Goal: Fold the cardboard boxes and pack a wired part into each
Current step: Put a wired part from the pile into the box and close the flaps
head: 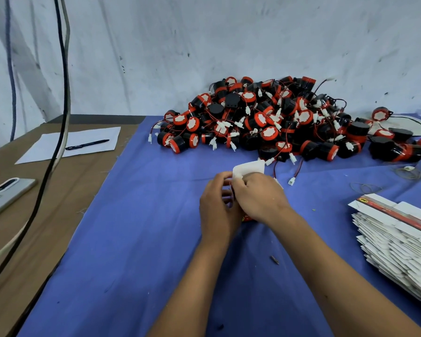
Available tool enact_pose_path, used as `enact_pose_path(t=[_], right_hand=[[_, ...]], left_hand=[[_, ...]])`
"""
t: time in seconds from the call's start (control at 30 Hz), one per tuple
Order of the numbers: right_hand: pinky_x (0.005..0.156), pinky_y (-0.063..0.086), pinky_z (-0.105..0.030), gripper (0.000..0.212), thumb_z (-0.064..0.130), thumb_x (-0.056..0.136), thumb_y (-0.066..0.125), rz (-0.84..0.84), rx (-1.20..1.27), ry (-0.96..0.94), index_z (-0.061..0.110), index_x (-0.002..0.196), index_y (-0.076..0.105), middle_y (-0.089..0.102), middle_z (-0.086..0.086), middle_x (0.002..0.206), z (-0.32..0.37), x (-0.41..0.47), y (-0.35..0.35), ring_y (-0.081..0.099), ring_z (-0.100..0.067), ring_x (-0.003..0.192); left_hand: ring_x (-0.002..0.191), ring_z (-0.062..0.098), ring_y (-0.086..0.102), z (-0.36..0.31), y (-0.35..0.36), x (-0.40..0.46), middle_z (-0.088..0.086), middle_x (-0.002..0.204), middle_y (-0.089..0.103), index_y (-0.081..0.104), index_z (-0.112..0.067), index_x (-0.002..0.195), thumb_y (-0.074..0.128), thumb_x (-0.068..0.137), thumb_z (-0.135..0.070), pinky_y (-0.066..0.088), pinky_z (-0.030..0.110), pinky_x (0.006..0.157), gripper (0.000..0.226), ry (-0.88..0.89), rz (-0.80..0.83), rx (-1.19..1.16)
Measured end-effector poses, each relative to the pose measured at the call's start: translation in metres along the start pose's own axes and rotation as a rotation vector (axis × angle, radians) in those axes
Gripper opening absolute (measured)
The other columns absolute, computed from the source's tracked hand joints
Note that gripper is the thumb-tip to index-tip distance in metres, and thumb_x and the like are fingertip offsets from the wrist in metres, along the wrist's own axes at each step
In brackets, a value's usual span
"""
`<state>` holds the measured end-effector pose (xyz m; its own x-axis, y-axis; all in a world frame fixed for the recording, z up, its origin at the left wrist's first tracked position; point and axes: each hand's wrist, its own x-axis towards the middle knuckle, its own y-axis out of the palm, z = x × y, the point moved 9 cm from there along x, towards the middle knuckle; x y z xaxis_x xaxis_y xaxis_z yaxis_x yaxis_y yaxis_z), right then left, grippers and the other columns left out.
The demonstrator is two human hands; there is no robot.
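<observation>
Though the red print on the small cardboard box [247, 216] is too blurred to read, the box sits at mid-counter on the blue cloth [136, 239], gripped between both hands. The left hand [218, 207] curls round its left side; the right hand [260, 198] pinches its white flap [249, 167], which stands upright. Behind lies the heap of red-and-black wired parts [277, 120]; flat box blanks [399, 237] are stacked at right.

Head view, angled down, table [131, 239] close
</observation>
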<state>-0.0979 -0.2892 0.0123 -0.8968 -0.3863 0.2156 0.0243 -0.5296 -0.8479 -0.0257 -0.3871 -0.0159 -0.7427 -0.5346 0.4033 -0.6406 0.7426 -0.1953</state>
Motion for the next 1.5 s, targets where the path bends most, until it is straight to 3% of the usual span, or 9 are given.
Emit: enact_pose_path(t=[0.13, 0.33, 0.43, 0.63, 0.83, 1.03, 1.23, 1.33, 1.5], right_hand=[[0.1, 0.035, -0.041, 0.05, 0.035, 0.096, 0.021, 0.119, -0.05, -0.085, 0.02, 0.062, 0.055, 0.07, -0.001, 0.095, 0.006, -0.001, 0.006, 0.053, -0.024, 0.096], [0.109, 0.028, -0.039, 0.061, 0.046, 0.104, 0.014, 0.227, 0.145, 0.021, 0.027, 0.072, 0.062, 0.066, -0.004, 0.119, -0.01, -0.006, 0.006, 0.041, -0.025, 0.116], [0.101, 0.028, -0.036, 0.054, 0.037, 0.106, 0.022, 0.167, 0.159, 0.045, 0.019, 0.09, 0.07, 0.063, -0.005, 0.127, -0.011, -0.005, 0.002, 0.039, -0.027, 0.116], [0.1, 0.039, -0.039, 0.054, 0.037, 0.107, 0.038, 0.118, 0.173, -0.02, 0.03, 0.06, 0.063, 0.071, 0.006, 0.093, -0.008, -0.007, -0.001, 0.057, -0.022, 0.1], [0.094, 0.045, -0.046, 0.036, 0.035, 0.098, 0.061, 0.071, 0.378, -0.101, 0.016, 0.071, 0.075, 0.07, 0.001, 0.079, -0.014, -0.022, -0.006, 0.062, -0.016, 0.086], [0.078, 0.059, -0.041, 0.017, 0.022, 0.096, 0.069, -0.042, 0.61, -0.037, 0.022, 0.085, 0.082, 0.074, 0.008, 0.086, -0.024, -0.024, -0.011, 0.069, -0.008, 0.083], [0.098, 0.047, -0.037, 0.022, 0.017, 0.097, 0.065, -0.005, 0.376, -0.058, 0.022, 0.085, 0.083, 0.074, 0.01, 0.085, -0.023, -0.016, -0.006, 0.065, -0.009, 0.09], [0.085, 0.051, -0.038, 0.028, 0.01, 0.09, 0.059, -0.019, 0.122, -0.088, 0.022, 0.079, 0.082, 0.075, 0.003, 0.089, -0.011, -0.014, -0.006, 0.064, -0.02, 0.093], [0.063, 0.055, -0.036, 0.027, 0.004, 0.084, 0.056, -0.003, 0.153, -0.184, 0.018, 0.075, 0.077, 0.073, 0.003, 0.078, 0.008, -0.012, -0.011, 0.067, -0.013, 0.074]], left_hand=[[0.095, 0.011, 0.069, -0.007, -0.001, -0.004, -0.013, 0.108, 0.066, 0.065, -0.032, 0.114, 0.066, 0.086, -0.001, 0.06, 0.044, 0.073, 0.042, 0.136, -0.077, 0.105], [0.092, 0.008, 0.068, -0.009, -0.001, -0.005, -0.018, 0.114, 0.06, 0.057, -0.034, 0.119, 0.067, 0.091, -0.017, 0.06, 0.042, 0.071, 0.035, 0.204, -0.121, 0.174], [0.091, 0.007, 0.068, -0.008, -0.002, -0.004, -0.017, 0.111, 0.063, 0.063, -0.031, 0.113, 0.069, 0.089, -0.018, 0.06, 0.039, 0.072, 0.028, 0.216, -0.127, 0.164], [0.088, 0.006, 0.066, -0.009, -0.003, -0.002, -0.014, 0.105, 0.069, 0.069, -0.019, 0.087, 0.069, 0.086, -0.007, 0.058, 0.037, 0.073, 0.012, 0.216, -0.139, 0.179], [0.091, 0.007, 0.066, -0.009, 0.002, -0.001, -0.014, 0.105, 0.071, 0.073, -0.023, 0.093, 0.07, 0.083, -0.005, 0.059, 0.039, 0.073, 0.022, 0.16, -0.058, 0.205], [0.1, 0.005, 0.07, -0.003, 0.0, -0.001, -0.013, 0.105, 0.075, 0.078, -0.021, 0.102, 0.069, 0.088, -0.004, 0.055, 0.017, 0.082, 0.024, 0.046, -0.071, 0.045], [0.091, 0.0, 0.069, 0.009, 0.002, -0.003, -0.014, 0.098, 0.075, 0.073, -0.026, 0.11, 0.065, 0.079, 0.007, 0.055, 0.014, 0.071, 0.046, -0.146, -0.073, -0.074], [0.09, 0.002, 0.072, 0.012, 0.005, -0.005, -0.007, 0.099, 0.076, 0.067, -0.024, 0.113, 0.061, 0.077, 0.014, 0.059, 0.02, 0.073, 0.053, -0.208, -0.082, -0.19], [0.091, 0.004, 0.071, 0.008, 0.008, -0.006, -0.006, 0.101, 0.075, 0.064, -0.023, 0.115, 0.059, 0.082, 0.016, 0.058, 0.019, 0.075, 0.051, -0.186, -0.107, -0.231]])
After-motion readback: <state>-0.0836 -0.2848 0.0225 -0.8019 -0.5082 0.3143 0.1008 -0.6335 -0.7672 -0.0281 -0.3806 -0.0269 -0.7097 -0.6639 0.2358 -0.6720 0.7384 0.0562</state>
